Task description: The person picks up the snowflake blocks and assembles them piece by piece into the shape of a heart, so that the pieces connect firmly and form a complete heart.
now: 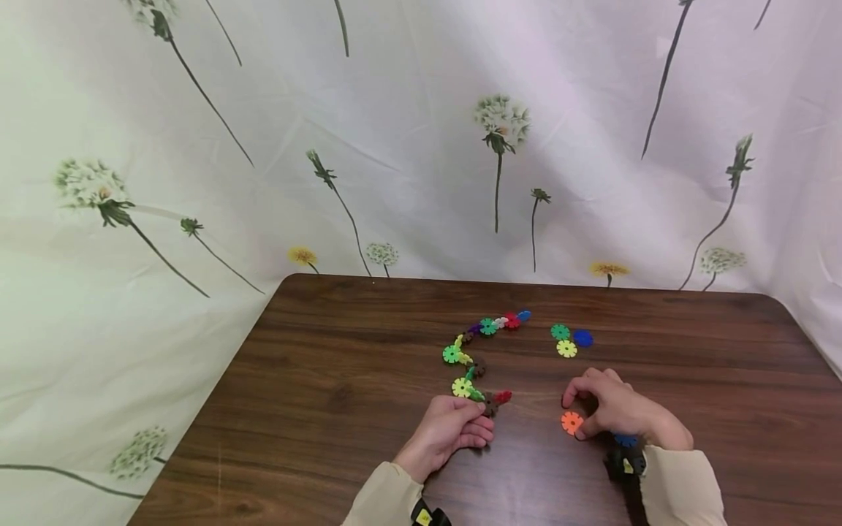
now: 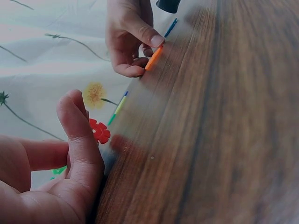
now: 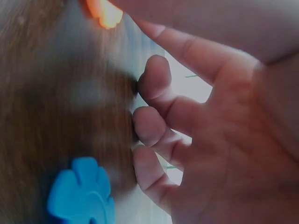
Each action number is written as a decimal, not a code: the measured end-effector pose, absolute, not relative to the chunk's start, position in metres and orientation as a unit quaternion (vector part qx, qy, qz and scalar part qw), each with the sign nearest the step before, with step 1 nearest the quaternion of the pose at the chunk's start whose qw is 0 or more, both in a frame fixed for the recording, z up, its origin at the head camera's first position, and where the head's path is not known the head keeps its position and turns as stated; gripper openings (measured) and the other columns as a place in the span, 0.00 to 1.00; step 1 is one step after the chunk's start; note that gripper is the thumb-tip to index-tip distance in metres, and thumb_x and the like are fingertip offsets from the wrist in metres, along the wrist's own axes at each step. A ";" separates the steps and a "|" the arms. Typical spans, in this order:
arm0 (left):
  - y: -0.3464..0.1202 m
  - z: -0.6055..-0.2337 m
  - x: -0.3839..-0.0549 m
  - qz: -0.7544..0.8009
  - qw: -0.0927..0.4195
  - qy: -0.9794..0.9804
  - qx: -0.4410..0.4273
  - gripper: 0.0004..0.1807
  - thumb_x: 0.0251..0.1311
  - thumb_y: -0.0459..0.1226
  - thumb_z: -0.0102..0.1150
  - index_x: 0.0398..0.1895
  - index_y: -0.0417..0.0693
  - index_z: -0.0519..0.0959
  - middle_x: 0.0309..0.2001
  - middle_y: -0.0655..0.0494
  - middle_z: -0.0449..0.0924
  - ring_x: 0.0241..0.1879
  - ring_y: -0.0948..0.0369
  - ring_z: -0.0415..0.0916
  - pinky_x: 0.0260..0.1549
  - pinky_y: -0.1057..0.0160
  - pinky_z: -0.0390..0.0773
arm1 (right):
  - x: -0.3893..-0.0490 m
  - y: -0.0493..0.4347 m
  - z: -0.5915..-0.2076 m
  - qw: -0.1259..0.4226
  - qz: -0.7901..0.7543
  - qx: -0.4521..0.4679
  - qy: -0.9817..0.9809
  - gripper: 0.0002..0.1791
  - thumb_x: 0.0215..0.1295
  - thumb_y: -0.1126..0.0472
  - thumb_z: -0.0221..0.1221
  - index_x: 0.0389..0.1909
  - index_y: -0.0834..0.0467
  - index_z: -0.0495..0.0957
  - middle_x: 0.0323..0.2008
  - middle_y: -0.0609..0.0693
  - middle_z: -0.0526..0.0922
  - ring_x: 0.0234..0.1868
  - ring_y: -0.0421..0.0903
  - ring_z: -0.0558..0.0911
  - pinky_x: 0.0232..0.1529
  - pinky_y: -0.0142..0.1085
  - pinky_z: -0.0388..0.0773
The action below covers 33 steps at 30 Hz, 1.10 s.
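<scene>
A curving chain of interlocked plastic snowflake discs in mixed colours lies on the table. My left hand pinches a brown snowflake disc at the chain's near end, where a red snowflake disc sticks out. That red disc also shows past the fingers in the left wrist view. Over to the right, my right hand has thumb and index finger at opposite edges of an orange snowflake disc lying flat on the table. Below its palm lies a blue snowflake disc, large in the right wrist view.
Loose green, yellow and dark blue discs lie together beyond the right hand. The brown wooden table reaches back to a white cloth printed with dandelions.
</scene>
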State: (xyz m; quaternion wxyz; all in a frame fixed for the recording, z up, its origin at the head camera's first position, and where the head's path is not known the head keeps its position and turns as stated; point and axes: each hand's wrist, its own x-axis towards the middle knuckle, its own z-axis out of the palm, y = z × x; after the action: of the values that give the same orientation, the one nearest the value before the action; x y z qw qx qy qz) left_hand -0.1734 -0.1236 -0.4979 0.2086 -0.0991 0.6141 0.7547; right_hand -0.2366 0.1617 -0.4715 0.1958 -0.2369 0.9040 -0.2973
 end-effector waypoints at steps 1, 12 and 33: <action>-0.124 -0.497 -0.174 0.754 0.209 0.615 -0.099 0.11 0.67 0.31 0.50 0.42 0.28 0.78 0.24 0.54 0.82 0.22 0.66 0.81 0.24 0.71 0.80 | -0.237 0.161 -0.471 0.195 -0.298 -0.236 0.904 0.20 0.38 0.51 0.76 0.33 0.43 0.78 0.35 0.44 0.72 0.44 0.47 0.63 0.41 0.39 0.59; -0.124 -0.496 -0.175 0.754 0.207 0.615 -0.099 0.11 0.67 0.31 0.51 0.42 0.28 0.78 0.24 0.54 0.83 0.23 0.65 0.81 0.24 0.71 0.80 | -0.238 0.159 -0.470 0.183 -0.294 -0.230 0.910 0.18 0.37 0.51 0.77 0.28 0.43 0.78 0.33 0.44 0.71 0.44 0.48 0.63 0.41 0.39 0.58; -0.121 -0.496 -0.174 0.756 0.203 0.612 -0.110 0.09 0.66 0.32 0.51 0.38 0.32 0.78 0.25 0.53 0.84 0.23 0.65 0.81 0.24 0.70 0.81 | -0.244 0.143 -0.475 0.142 -0.483 -0.185 0.844 0.10 0.63 0.64 0.61 0.42 0.63 0.74 0.29 0.54 0.81 0.26 0.44 0.78 0.28 0.35 0.79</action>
State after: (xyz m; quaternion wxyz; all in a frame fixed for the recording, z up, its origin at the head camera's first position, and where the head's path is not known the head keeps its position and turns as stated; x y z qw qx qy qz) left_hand -0.1739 -0.1213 -0.4962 0.2033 -0.1100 0.6124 0.7560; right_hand -0.2441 0.1425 -0.4752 0.1418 -0.1853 0.8439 -0.4831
